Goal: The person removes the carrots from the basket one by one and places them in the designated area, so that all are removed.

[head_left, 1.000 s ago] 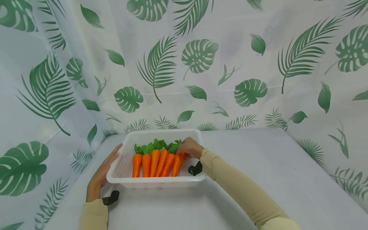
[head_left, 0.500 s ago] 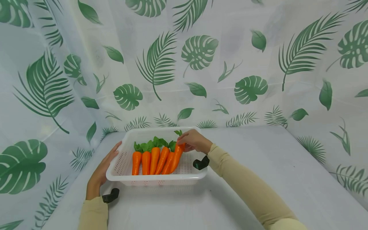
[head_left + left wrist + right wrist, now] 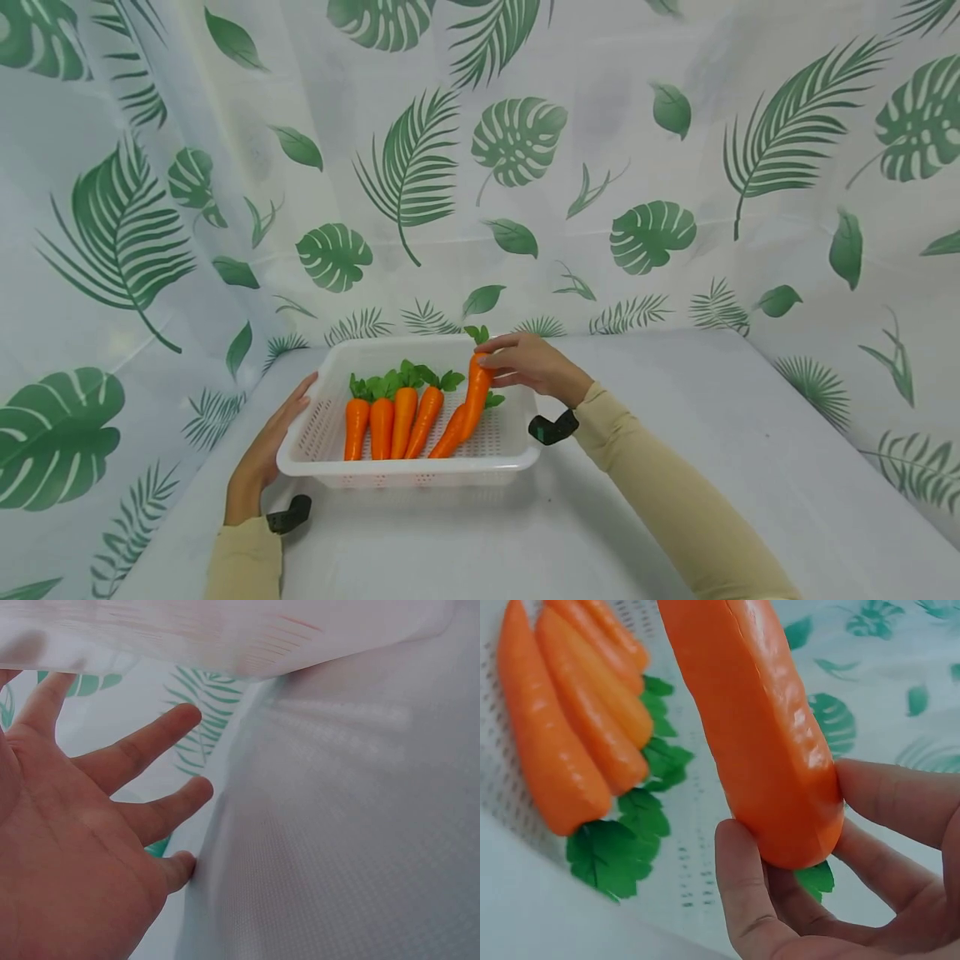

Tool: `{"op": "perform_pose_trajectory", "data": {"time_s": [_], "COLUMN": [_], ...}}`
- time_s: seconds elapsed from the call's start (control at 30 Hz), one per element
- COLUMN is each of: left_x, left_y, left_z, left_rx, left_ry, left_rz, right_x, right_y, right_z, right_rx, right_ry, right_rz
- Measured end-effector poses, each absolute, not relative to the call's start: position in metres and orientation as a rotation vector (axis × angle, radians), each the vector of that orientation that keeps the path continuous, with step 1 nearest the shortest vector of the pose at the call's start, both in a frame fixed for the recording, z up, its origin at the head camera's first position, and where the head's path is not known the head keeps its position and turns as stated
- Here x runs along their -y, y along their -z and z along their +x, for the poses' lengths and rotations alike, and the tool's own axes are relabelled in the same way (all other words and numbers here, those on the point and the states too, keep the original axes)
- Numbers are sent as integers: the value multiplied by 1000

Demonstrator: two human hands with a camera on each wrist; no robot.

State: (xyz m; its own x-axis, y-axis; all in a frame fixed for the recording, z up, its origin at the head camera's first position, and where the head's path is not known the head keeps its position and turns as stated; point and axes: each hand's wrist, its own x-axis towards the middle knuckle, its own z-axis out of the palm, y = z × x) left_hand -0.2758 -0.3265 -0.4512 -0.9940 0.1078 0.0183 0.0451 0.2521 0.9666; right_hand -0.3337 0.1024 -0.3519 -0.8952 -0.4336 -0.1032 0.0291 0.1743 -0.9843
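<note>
My right hand (image 3: 538, 367) pinches an orange carrot (image 3: 477, 392) near its leafy top, holding it steeply tilted over the right part of a white plastic basket (image 3: 408, 468). The right wrist view shows thumb and fingers around the thick end of this carrot (image 3: 757, 735). Several more carrots (image 3: 403, 423) lie side by side in the basket, leaves toward the back. One carrot (image 3: 448, 437) slants under the held one, partly hidden by it. At the basket's left end is my left hand (image 3: 268, 437), fingertips at the rim; the left wrist view shows its fingers (image 3: 139, 754) spread and straight.
The basket stands on a white-covered table (image 3: 660, 400), toward the back. Behind and to the left hang white curtains (image 3: 570, 275) with green leaf prints. A dark wrist camera (image 3: 553, 427) overlaps the basket's right end.
My right hand has lifted the rightmost carrot's leafy end from the basket and swung it upright, drawing back slightly right. A neighbouring carrot now slants more. The left hand stays put.
</note>
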Motion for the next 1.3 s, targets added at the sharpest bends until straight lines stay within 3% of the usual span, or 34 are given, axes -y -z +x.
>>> {"op": "perform_pose_trajectory", "data": {"time_s": [0.47,0.87,1.3], "left_x": [332,331,331], "left_y": [450,454,454], "left_z": [-272,-278,-281], "left_rx": [-2450,-2434,-2432], "left_ry": [-1881,-1908,-1909], "left_rz": [198,217,234], "right_x": [-157,-216,-234], "right_y": [355,370,400], "right_z": [-329,-327,-344], "right_rx": [-2003,-1910,-1950], "right_ry": [1987,2173,2099], "right_rz": [-499,-372,-295]}}
